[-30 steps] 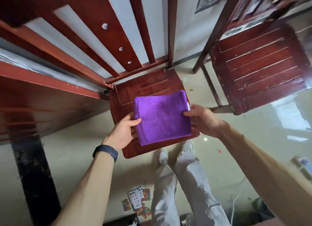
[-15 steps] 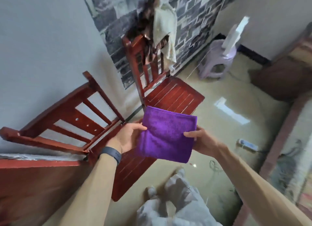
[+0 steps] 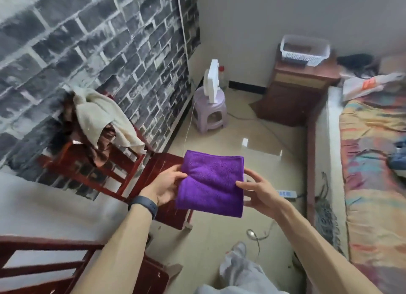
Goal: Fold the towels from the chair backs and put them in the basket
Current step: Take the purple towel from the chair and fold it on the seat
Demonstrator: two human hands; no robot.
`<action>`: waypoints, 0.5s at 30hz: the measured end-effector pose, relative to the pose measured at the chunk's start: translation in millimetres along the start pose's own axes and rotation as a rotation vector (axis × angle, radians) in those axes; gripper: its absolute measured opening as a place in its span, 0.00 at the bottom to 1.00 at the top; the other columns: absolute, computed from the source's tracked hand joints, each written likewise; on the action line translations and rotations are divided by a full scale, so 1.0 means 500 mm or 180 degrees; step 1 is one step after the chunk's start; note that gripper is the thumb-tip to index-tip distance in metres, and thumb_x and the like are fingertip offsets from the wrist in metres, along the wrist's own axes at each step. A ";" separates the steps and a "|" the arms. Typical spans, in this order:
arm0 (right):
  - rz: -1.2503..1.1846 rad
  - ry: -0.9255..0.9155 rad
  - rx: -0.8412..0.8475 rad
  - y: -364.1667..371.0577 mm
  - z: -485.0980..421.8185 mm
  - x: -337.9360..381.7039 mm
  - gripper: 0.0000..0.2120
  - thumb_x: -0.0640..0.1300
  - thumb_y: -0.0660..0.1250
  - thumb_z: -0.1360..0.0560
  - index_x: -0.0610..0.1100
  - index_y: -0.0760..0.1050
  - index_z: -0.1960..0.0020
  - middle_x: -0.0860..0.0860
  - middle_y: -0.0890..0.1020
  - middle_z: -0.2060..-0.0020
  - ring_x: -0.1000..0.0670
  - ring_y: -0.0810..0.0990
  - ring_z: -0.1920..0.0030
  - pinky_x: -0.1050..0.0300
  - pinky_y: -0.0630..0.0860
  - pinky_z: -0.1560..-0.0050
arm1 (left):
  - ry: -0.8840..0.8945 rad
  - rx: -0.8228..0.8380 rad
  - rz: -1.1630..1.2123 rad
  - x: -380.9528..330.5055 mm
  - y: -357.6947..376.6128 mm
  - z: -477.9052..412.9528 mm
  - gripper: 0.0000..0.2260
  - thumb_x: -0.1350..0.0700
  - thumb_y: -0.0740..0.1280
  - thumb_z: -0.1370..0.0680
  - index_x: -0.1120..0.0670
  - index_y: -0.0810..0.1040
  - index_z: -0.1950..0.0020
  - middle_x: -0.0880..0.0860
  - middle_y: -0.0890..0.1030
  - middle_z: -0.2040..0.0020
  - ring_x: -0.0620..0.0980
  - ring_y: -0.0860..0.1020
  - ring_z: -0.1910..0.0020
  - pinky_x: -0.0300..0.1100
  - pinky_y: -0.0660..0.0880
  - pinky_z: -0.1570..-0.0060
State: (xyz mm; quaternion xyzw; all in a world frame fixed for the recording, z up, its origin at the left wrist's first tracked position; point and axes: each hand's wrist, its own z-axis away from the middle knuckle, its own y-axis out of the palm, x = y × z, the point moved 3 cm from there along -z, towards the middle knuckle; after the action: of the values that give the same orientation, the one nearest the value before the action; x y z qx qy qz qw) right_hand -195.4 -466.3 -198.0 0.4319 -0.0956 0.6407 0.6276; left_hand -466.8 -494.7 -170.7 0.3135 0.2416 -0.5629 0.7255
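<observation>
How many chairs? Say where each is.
2. The far chair stands by the brick wall, towels over its back; the near chair is bottom left, partly cropped. More may be offscreen.

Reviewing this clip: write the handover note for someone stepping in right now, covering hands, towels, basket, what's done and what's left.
Left hand grips the folded purple towel at its left edge. Right hand pinches its right edge. The towel is held in the air.
The white basket sits on the wooden cabinet by the far wall; I cannot tell what is in it.
A cream towel and a dark brown cloth hang unfolded on the back of the chair.
Done: purple towel folded.
Left: put it in the basket, then fold and add the two on the chair.
</observation>
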 end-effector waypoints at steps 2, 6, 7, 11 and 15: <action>0.0035 -0.0133 -0.0230 -0.060 -0.009 0.074 0.27 0.33 0.76 0.31 0.52 0.79 0.36 0.45 0.85 0.47 0.43 0.85 0.51 0.43 0.82 0.55 | -0.0093 0.0168 -0.0071 -0.040 0.066 -0.045 0.15 0.64 0.61 0.19 0.54 0.75 0.34 0.55 0.81 0.58 0.51 0.78 0.65 0.42 0.73 0.63; 0.0230 -0.0477 -0.0554 -0.164 -0.027 0.229 0.22 0.36 0.78 0.31 0.56 0.82 0.42 0.46 0.87 0.48 0.42 0.86 0.48 0.43 0.82 0.56 | -0.0079 0.0487 -0.0170 -0.128 0.187 -0.139 0.17 0.63 0.64 0.20 0.51 0.74 0.33 0.52 0.82 0.63 0.47 0.77 0.70 0.42 0.74 0.64; 0.0254 -0.0547 -0.0616 -0.188 -0.033 0.264 0.22 0.36 0.78 0.30 0.56 0.82 0.42 0.47 0.87 0.50 0.42 0.86 0.48 0.44 0.82 0.56 | -0.0035 0.0559 -0.0179 -0.149 0.214 -0.164 0.17 0.63 0.65 0.21 0.50 0.74 0.34 0.54 0.83 0.59 0.49 0.79 0.66 0.45 0.76 0.61; 0.0309 -0.0753 -0.0861 -0.282 -0.072 0.384 0.22 0.35 0.78 0.30 0.56 0.82 0.42 0.48 0.87 0.52 0.44 0.87 0.50 0.46 0.82 0.59 | 0.0097 0.0689 -0.0307 -0.232 0.310 -0.290 0.19 0.64 0.69 0.23 0.52 0.73 0.33 0.59 0.83 0.46 0.56 0.81 0.51 0.52 0.79 0.53; 0.0297 -0.0886 -0.1087 -0.370 -0.153 0.493 0.22 0.33 0.77 0.30 0.55 0.82 0.42 0.46 0.87 0.51 0.45 0.87 0.50 0.45 0.82 0.60 | 0.0103 0.0818 -0.0403 -0.326 0.393 -0.439 0.20 0.65 0.71 0.24 0.53 0.73 0.34 0.59 0.83 0.45 0.56 0.83 0.51 0.53 0.80 0.55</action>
State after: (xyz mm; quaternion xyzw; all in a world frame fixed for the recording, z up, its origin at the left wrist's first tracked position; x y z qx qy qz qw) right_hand -24.7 -201.8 -156.2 0.3987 -0.3083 0.5778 0.6420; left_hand -316.8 -193.3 -170.9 0.3970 0.1985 -0.6287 0.6385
